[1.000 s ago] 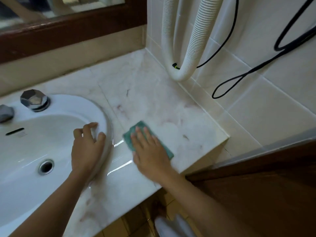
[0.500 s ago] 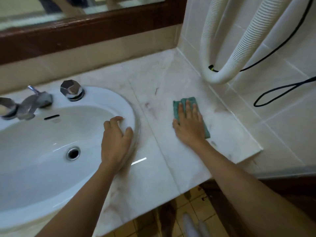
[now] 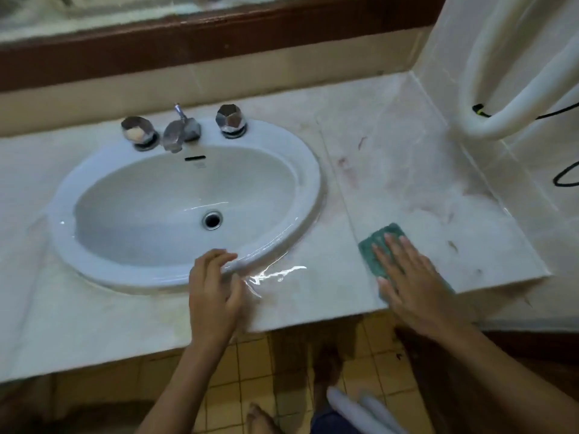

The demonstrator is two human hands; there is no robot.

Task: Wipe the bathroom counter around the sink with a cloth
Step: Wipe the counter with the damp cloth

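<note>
The right hand (image 3: 416, 286) is lying flat on the green cloth (image 3: 380, 234), its grip spread, with straight fingers pressing the cloth down on the bench (image 3: 391, 170). The cloth is sitting at about 4 o'clock from the sink (image 3: 313, 183), close to the front edge of the bench. The left hand (image 3: 213, 296) is at the front rim of the sink, near 5 o'clock. Its fingers are bent there, but the picture is blurred, so I cannot tell if this grip is holding the rim or only resting on it.

I am judging the task as partly done. A wet shine (image 3: 275, 272) is showing between the two hands, so this strip is probably wiped already. Small dark marks (image 3: 452, 245) are remaining at 3 o'clock from the cloth and further back at 12 o'clock. The back strip behind the taps (image 3: 230, 120) and the whole 9 o'clock side are looking dry.

No brand is readable. A tiny mark under the overflow slot (image 3: 195, 158) is too blurred.
</note>
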